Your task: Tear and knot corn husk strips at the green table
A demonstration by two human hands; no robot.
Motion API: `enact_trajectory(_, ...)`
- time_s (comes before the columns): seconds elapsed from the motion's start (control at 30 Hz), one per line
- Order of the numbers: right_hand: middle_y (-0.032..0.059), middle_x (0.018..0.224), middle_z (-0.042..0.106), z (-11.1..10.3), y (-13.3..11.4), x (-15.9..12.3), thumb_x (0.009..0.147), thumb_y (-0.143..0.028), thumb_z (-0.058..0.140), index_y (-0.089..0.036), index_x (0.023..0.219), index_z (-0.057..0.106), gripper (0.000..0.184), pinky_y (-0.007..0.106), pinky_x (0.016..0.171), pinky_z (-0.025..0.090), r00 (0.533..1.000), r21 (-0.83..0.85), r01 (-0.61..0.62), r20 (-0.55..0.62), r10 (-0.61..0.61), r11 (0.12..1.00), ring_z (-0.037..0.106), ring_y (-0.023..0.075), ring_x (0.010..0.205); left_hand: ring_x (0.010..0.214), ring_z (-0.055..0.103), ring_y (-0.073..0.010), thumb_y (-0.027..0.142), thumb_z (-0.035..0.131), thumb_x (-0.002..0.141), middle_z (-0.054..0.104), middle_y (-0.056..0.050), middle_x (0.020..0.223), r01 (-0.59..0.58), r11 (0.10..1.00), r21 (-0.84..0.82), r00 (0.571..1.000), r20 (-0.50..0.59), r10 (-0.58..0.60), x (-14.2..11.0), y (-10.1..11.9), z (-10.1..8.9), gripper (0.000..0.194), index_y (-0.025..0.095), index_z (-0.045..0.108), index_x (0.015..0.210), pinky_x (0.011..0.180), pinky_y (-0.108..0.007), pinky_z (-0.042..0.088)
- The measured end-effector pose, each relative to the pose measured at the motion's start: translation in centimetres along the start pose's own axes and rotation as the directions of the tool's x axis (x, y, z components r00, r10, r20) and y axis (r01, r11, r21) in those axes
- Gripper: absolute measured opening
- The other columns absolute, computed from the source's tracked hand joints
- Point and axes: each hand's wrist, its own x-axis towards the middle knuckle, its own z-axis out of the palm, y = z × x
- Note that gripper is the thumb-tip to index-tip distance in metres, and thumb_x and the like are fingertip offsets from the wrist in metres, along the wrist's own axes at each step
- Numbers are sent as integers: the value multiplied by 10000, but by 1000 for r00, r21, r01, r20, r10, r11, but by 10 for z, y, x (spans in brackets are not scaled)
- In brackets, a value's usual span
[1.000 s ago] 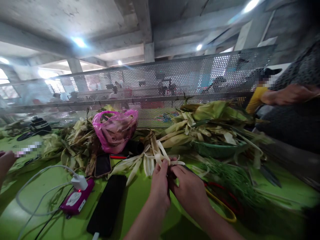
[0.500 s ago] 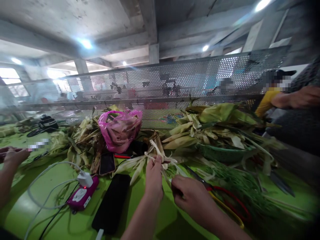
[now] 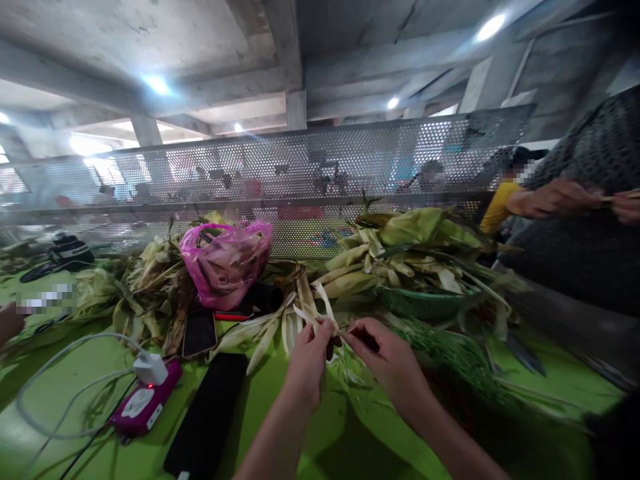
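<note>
My left hand (image 3: pixel 311 357) pinches pale corn husk strips (image 3: pixel 327 303) at the middle of the green table (image 3: pixel 345 437); their free ends stick up above the fingers. Close on its right, my right hand (image 3: pixel 383 350) has thumb and fingers pressed together on the same husk strips. Fingers partly cover the join between the strips. More loose husks (image 3: pixel 265 333) fan out behind and to the left of my left hand. Thin green strands (image 3: pixel 440 343) lie to the right of my right hand.
A green basket (image 3: pixel 425 303) heaped with husks stands at back right, a pink plastic bag (image 3: pixel 225 267) at back centre. A power strip (image 3: pixel 145 403), a black power bank (image 3: pixel 207 417) and a phone (image 3: pixel 199 333) lie left. Another person's hands (image 3: pixel 560 198) are at right; a perforated metal screen (image 3: pixel 280 167) runs behind.
My right hand has risen and come closer to my left, now meeting it at the strips. The view has shifted slightly right. Both of the right-hand person's hands now show.
</note>
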Motion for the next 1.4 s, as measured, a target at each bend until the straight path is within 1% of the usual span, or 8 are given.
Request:
enact_trajectory(0.17,-9,659,590,-6,14,5,884,-389,502,-206,744,578,243,270,574,398,997,-67,-81,3,81,994,521,166,621,457,305,-44,471,778,642,445,60,565,98,988,-117,994,58,-92,5,1,-4,390,157,565,733,466,-207,163)
enact_trajectory(0.3,-4,657,600,-12,19,10,849,-377,541,-203,725,603,223,281,600,418,994,-55,-104,-25,103,993,544,173,635,440,252,-36,506,771,639,421,68,555,88,994,-59,995,57,-84,4,6,-6,419,158,559,736,467,-217,125)
enact_trajectory(0.5,75,968,698,-11,6,9,806,-417,615,-192,923,697,267,324,770,485,988,308,-157,39,152,938,632,217,884,528,346,-83,508,700,727,446,42,579,-50,982,183,986,168,19,-3,5,-1,360,162,605,730,512,-231,220)
enact_trajectory(0.8,-33,612,564,-7,12,8,728,-439,694,-192,746,566,279,268,501,431,937,612,-306,57,346,729,513,131,504,520,298,-96,463,664,749,453,28,569,29,974,223,949,299,-96,-13,3,10,314,163,623,666,533,-247,207)
enact_trajectory(0.9,-20,630,547,-11,12,8,757,-422,661,-192,746,547,257,275,508,424,944,530,-275,-9,330,802,498,135,521,545,352,-108,395,654,766,490,13,590,-5,971,241,936,343,-81,-14,3,10,251,165,640,668,560,-241,251)
enact_trajectory(1.03,9,760,569,-18,9,9,718,-374,712,-197,841,570,258,287,606,455,960,253,-65,-248,130,965,521,160,658,607,449,-140,364,664,760,559,-16,638,-44,962,270,959,281,-35,-10,0,7,213,176,660,661,611,-242,322)
enact_trajectory(1.2,49,883,612,-19,1,7,810,-320,642,-207,900,672,148,324,753,469,987,7,155,-39,-155,988,565,201,837,733,543,-195,401,692,734,633,-45,737,-124,955,270,942,335,28,-9,-4,9,231,179,700,795,704,-274,398)
enact_trajectory(1.4,13,754,582,-12,3,5,832,-251,587,-198,739,607,109,297,688,435,988,-20,122,-88,-123,992,557,183,750,735,568,-213,373,606,803,666,-67,788,-212,882,420,911,411,23,-12,-12,10,226,189,702,894,704,-294,427)
